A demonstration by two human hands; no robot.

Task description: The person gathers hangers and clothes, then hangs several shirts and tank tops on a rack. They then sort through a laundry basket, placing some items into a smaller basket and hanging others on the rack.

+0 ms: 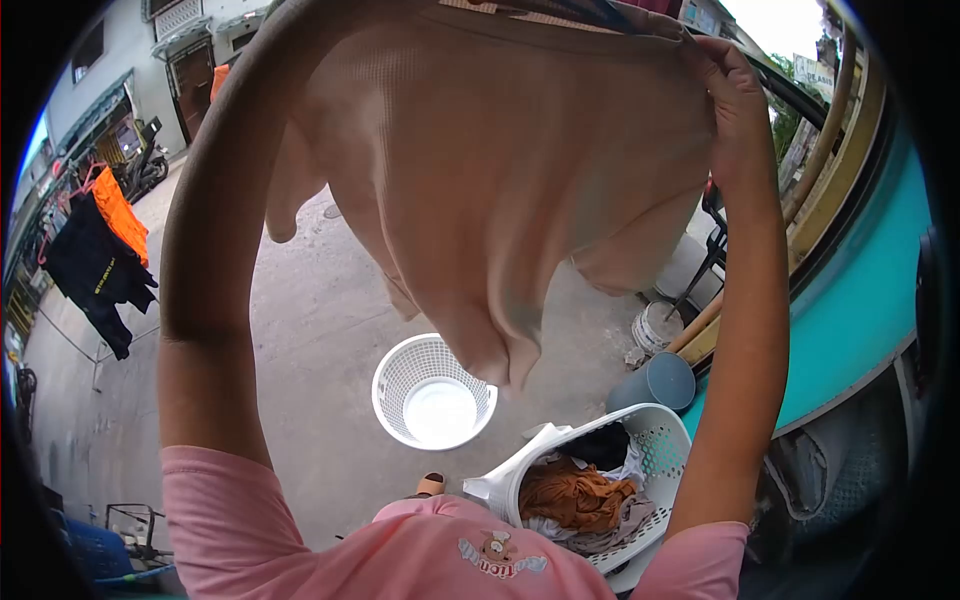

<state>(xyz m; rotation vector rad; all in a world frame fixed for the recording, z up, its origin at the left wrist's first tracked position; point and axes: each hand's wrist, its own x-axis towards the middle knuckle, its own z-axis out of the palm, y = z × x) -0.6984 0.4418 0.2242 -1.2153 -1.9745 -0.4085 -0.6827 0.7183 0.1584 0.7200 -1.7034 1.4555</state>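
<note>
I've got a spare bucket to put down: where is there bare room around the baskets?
The pavement looks bare between the round basket and the hanging clothes, though the left arm hides part. The round basket looks empty too. It is crowded at right, where the laundry basket, gray bucket and small pail sit close together.

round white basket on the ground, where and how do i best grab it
Probably by the near-left rim, from above: the basket stands upright, mouth up, and the hanging garment overlaps its far-right side in this view.
</note>
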